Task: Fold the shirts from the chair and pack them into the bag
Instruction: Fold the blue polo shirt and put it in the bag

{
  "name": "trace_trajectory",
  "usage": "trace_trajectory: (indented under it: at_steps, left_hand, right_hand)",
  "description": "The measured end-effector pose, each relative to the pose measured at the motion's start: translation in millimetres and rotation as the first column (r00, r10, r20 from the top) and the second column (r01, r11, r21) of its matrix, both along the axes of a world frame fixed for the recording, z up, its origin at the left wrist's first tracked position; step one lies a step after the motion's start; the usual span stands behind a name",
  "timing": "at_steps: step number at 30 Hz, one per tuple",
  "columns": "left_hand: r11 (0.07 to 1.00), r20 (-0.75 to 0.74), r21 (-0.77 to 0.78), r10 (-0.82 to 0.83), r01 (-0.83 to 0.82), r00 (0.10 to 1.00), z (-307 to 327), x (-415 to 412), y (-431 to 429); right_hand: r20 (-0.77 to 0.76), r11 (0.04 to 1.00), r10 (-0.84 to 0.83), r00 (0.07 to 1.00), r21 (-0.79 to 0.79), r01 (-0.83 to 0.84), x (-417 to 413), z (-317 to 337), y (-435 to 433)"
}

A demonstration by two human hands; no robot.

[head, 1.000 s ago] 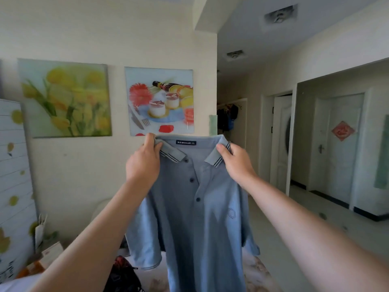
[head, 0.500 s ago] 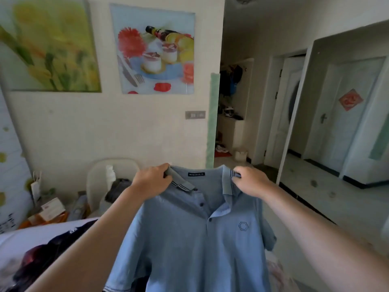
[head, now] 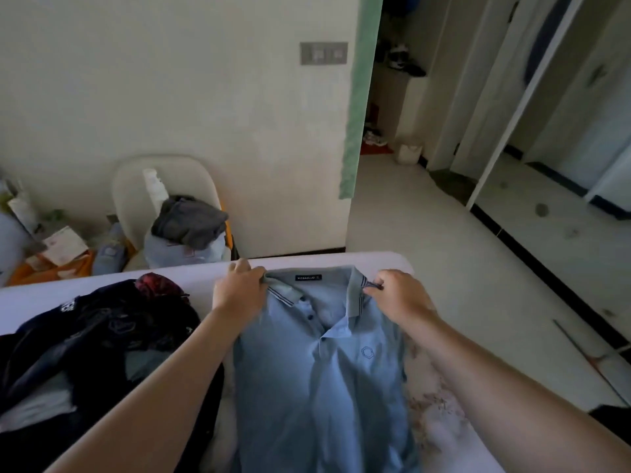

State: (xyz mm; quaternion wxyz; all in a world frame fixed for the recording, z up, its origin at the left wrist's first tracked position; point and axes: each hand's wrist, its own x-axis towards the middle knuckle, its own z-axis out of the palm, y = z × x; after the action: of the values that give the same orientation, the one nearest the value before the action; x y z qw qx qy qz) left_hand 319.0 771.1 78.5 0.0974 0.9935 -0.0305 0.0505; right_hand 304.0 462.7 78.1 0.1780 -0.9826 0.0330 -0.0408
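One second ago the blue polo shirt [head: 324,370] hung in the air before two wall pictures. Half a second ago it was lower, and now it lies on the white surface [head: 386,259]; the view has also turned downward, so the pictures are no longer seen. Both hands have kept their hold: the left hand [head: 239,291] grips the left end of the collar with curled fingers, and the right hand [head: 399,298] pinches the right collar tip between thumb and fingers. The surface is pale, with a rounded far corner and a faint reddish pattern near the right forearm. On its left part is a heap of dark clothes [head: 95,329], touching the shirt's left side. Behind the surface, against the cream wall, stands a white chair [head: 136,186] with a grey garment [head: 189,220] on top of other pale items. A switch plate [head: 323,53] is on the wall, and a green strip [head: 358,114] runs down the wall corner; to the right is a light tiled floor [head: 426,250] and a passage with doors. The shirt lies front side up, buttons and chest emblem showing. Its collar points away from the person, near the far edge, and its long axis runs from there toward the person, where the hem leaves the picture.
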Motion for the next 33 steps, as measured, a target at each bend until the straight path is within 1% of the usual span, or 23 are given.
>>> trace_trajectory:
  at_steps: [3,4,5,7,8,10,11,13,15,17,19,21,23,24,25,26,27,28,29,30,31,32,33]
  left_hand:
    - [0.989,-0.113,-0.072,0.123,-0.132,0.986,-25.8,28.5,-9.7]
    - [0.979,-0.134,-0.129,0.139,-0.156,0.981,-33.4,38.1,-12.2]
    - [0.96,-0.156,-0.22,0.143,-0.176,0.977,-41.7,47.6,-14.3]
    - [0.869,-0.192,-0.44,0.156,-0.227,0.969,-57.5,63.0,-17.6]
    - [0.821,-0.229,-0.508,0.161,-0.259,0.96,-66.2,67.6,-19.9]
    - [0.773,-0.306,-0.557,0.148,-0.303,0.94,-85.9,69.4,-25.9]
    - [0.785,-0.328,-0.536,0.143,-0.309,0.934,-97.2,66.3,-29.6]
    - [0.87,-0.324,-0.424,0.114,-0.252,0.939,-119.1,52.8,-39.3]
    - [0.942,-0.258,-0.327,-0.012,-0.076,0.966,-133.9,37.8,-52.8]
    - [0.953,-0.232,-0.277,-0.192,0.124,0.954,-147.6,27.3,-68.6]
    - [0.949,-0.342,-0.151,-0.312,0.276,0.886,-165.7,20.1,-81.1]
    - [0.946,-0.508,-0.003,-0.28,0.323,0.815,-182.6,14.9,-83.0]
    - [0.944,-0.572,0.09,-0.211,0.317,0.793,-192.4,9.1,-76.6]
    - [0.942,-0.569,0.124,-0.191,0.313,0.8,-195.1,6.7,-73.1]
    - [0.941,-0.556,0.15,-0.174,0.304,0.813,-195.1,5.2,-71.1]
    - [0.943,-0.542,0.169,-0.153,0.285,0.827,-193.6,4.4,-71.3]
    - [0.951,-0.524,0.176,-0.13,0.256,0.842,-191.1,4.0,-74.1]
    - [0.96,-0.5,0.169,-0.111,0.223,0.859,-188.5,4.0,-79.6]
    - [0.97,-0.47,0.147,-0.102,0.192,0.877,-185.5,4.0,-86.8]
    - [0.979,-0.442,0.102,-0.112,0.174,0.89,-182.0,4.7,-95.8]
    - [0.984,-0.415,0.036,-0.142,0.172,0.899,-178.4,6.1,-105.8]
    - [0.981,-0.381,-0.044,-0.191,0.188,0.905,-175.2,8.4,-116.7]
    - [0.968,-0.339,-0.125,-0.248,0.217,0.908,-171.5,11.7,-128.2]
  right_hand:
    - [-0.105,0.987,-0.095,0.99,0.116,0.107,34.9,-29.6,9.8]
    - [-0.122,0.977,-0.11,0.986,0.171,0.13,48.0,-39.6,12.3]
    - [-0.135,0.964,-0.117,0.984,0.225,0.146,60.4,-48.8,14.2]
    - [-0.17,0.94,-0.113,0.979,0.301,0.161,79.5,-65.4,18.6]
    - [-0.203,0.926,-0.07,0.977,0.351,0.139,85.2,-74.2,19.8]
    - [-0.286,0.88,0.108,0.952,0.473,0.042,81.3,-85.4,24.2]
    - [-0.323,0.871,0.181,0.929,0.49,0.001,75.5,-93.8,23.5]
    - [-0.375,0.912,0.232,0.897,0.404,-0.067,64.2,-115.4,15.6]
    - [-0.388,0.966,0.194,0.901,0.236,-0.106,53.7,-139.8,2.2]
    - [-0.395,0.983,0.181,0.901,0.093,-0.157,44.7,-161.9,-9.2]
    - [-0.432,0.968,0.232,0.871,0.015,-0.25,36.8,-178.0,-13.7]
    - [-0.512,0.943,0.276,0.813,-0.019,-0.332,28.1,-185.3,-15.2]
    - [-0.535,0.936,0.305,0.788,0.015,-0.352,24.2,-190.8,-21.6]
    - [-0.491,0.946,0.308,0.815,0.068,-0.316,23.2,-192.9,-25.9]
    - [-0.377,0.958,0.285,0.881,0.133,-0.253,22.8,-194.5,-30.9]
    - [-0.217,0.971,0.206,0.954,0.165,-0.172,23.2,-196.4,-36.3]
    - [-0.075,0.989,0.096,0.993,0.124,-0.086,24.4,-197.4,-42.5]
    - [-0.012,0.999,-0.02,1.0,0.045,0.021,26.6,-196.9,-50.1]
    - [-0.049,0.992,-0.117,0.992,-0.05,0.114,28.7,-194.4,-56.7]
    - [-0.144,0.977,-0.18,0.973,-0.14,0.16,30.3,-194.1,-61.6]
    - [-0.227,0.97,-0.191,0.955,-0.191,0.149,31.0,-193.3,-64.8]
    - [-0.24,0.977,-0.166,0.956,-0.174,0.126,31.7,-194.3,-65.2]
    - [-0.207,0.99,-0.128,0.97,-0.09,0.111,31.7,-193.3,-62.8]
